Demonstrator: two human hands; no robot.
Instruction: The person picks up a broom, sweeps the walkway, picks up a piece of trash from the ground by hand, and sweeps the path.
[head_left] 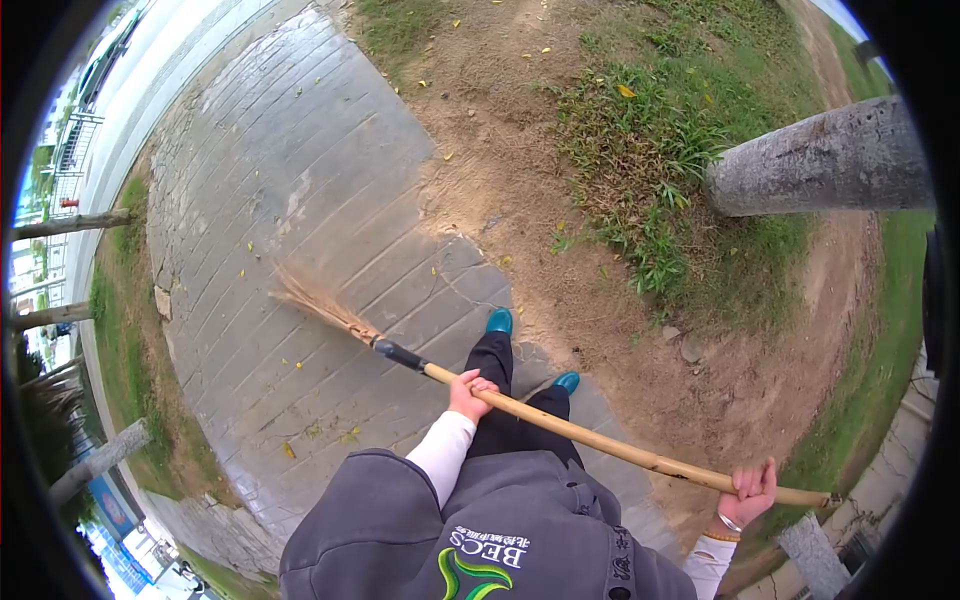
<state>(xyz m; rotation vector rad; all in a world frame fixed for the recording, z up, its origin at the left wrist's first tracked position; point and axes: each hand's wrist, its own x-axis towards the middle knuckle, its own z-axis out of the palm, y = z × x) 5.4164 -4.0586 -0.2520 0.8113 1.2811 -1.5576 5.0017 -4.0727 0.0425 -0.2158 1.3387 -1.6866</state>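
Left fingers point(484, 385) around broom handle point(600, 438), right fingers point(743, 481) apparently looser

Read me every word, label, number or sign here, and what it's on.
"BECS": on the dark grey fabric garment.
White Chinese characters beside it: too small to read surely.
Pale characters along the garment's front: too blurred to read.
Blue rectangular panel at lower left: any lettering unreadable.

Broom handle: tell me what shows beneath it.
Beneath the broom handle show grey paving, dark trousers and bare soil. Whatever lies directly behind the handle, or behind the left hand and right hand gripping it, is covered.
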